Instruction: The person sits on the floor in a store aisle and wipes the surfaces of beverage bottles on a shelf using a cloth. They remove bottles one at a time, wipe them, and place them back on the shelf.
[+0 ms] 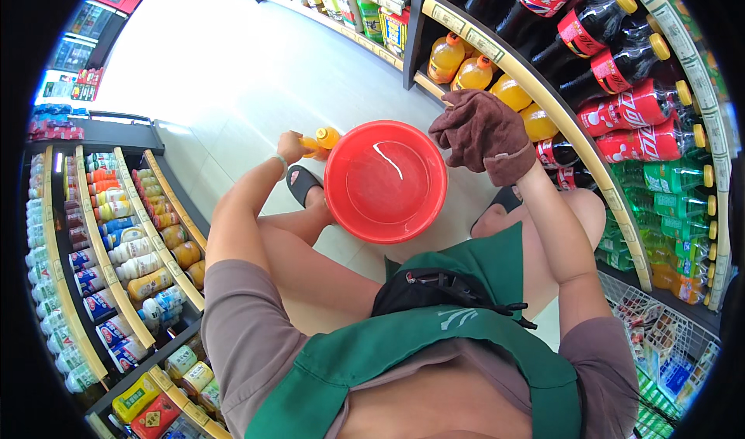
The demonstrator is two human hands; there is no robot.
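My left hand (pixel 290 147) grips an orange drink bottle (pixel 310 144) at floor level, left of a red plastic basin (pixel 384 228). Another orange bottle (pixel 327 137) with an orange cap stands right beside it, close to the basin's rim. A brown cloth (pixel 483 130) is draped over my right hand (pixel 528 171), hiding the fingers; it hangs to the right of the basin, in front of the lower shelf. A bright light streak shows inside the basin; whether water is in it is hard to tell.
To the right, a shelf (pixel 625 218) holds cola and green bottles, with orange drink bottles (pixel 472 73) below. Another drinks shelf (pixel 134 247) stands at left. A white wire basket (pixel 657 317) with packets is at lower right. My sandalled feet flank the basin on the tiled floor (pixel 233 89).
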